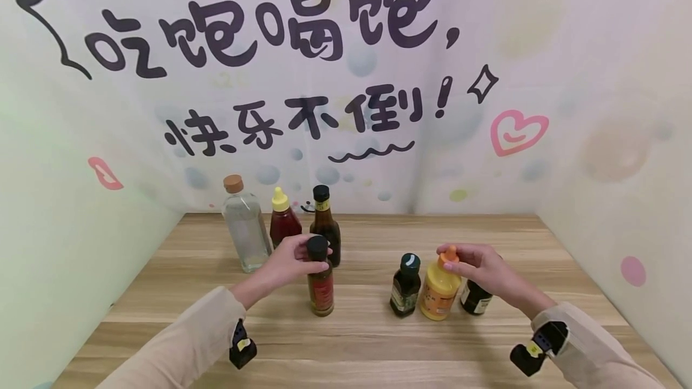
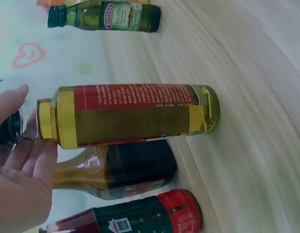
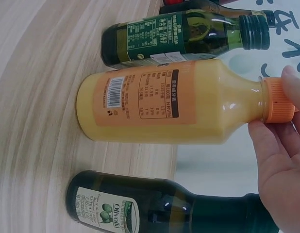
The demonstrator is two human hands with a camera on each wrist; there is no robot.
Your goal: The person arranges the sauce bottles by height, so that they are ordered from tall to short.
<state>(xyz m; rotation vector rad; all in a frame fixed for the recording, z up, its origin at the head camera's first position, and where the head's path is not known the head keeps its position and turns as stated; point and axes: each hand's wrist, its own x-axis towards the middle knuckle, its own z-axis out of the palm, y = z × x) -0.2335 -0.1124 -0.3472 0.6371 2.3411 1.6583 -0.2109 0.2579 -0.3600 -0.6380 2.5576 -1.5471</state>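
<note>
My left hand has its thumb and fingers around the neck of a red-labelled oil bottle, just below its black cap. The bottle stands upright, golden oil showing through its side in the left wrist view. On the right, my right hand pinches the orange cap of a yellow squeeze bottle between thumb and fingers. A small green olive oil bottle stands close beside it on the left. To its right is a dark olive oil bottle, its top hidden behind my right hand in the head view.
Behind my left hand stand a clear glass bottle with a brown cap, a dark red squeeze bottle with a yellow tip, and a dark brown sauce bottle. The wooden table meets a printed cloth wall at the back.
</note>
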